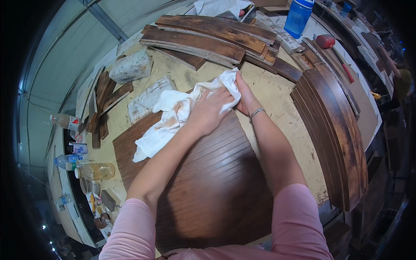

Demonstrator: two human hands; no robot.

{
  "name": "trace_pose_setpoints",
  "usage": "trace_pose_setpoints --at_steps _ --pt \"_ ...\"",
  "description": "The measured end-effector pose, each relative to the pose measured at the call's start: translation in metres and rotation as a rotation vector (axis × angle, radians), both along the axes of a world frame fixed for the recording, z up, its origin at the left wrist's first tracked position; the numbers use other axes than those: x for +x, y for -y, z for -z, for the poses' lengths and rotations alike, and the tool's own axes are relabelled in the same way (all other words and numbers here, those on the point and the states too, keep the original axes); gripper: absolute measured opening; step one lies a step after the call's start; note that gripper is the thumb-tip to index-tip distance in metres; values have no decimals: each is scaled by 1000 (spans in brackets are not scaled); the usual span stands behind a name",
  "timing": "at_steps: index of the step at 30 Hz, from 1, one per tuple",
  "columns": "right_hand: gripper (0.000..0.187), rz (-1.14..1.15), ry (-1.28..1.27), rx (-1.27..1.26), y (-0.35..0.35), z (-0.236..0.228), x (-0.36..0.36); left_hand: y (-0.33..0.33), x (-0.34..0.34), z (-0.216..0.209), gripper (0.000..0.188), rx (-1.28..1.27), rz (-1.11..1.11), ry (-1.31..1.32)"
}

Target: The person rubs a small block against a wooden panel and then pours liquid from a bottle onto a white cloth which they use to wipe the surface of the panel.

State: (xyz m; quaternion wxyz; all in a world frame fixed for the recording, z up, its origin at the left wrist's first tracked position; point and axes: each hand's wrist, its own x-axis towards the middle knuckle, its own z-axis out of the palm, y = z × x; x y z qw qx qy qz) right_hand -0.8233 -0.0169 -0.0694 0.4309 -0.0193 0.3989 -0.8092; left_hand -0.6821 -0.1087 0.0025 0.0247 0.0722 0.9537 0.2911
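Dark brown wooden planks (212, 177) lie side by side in front of me, with thin lines between several of them. A crumpled white cloth (160, 134) with brownish stains spreads over their far left part. My left hand (210, 113) presses on the cloth from above, its fingers closed over the folds. At the far edge of the planks, my right hand (246, 96) grips the bunched end of the same cloth, thumb upward. A bracelet circles the right wrist. Both palms are hidden, and the cloth covers some of the fingertips.
Curved stacks of brown planks stand at the back (195, 45) and on the right (331, 130) of the pale worktable (299, 125). Two wrapped blocks (131, 66) sit at the left, near bottles (97, 171). A blue bottle (298, 19) and a red-headed mallet (325, 41) are farther back.
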Motion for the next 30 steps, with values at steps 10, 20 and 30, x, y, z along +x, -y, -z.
trace_pose_setpoints --at_steps 10,20,30 --pt "78 -75 -319 -108 4 8 -1 37 -4 6 37 -243 -203 -407" --pt "76 120 -377 -45 14 10 5 46 18 8 47 -215 -160 -120" --pt "74 3 -341 2 6 18 -1 62 -25 23 52 -269 -382 -73"
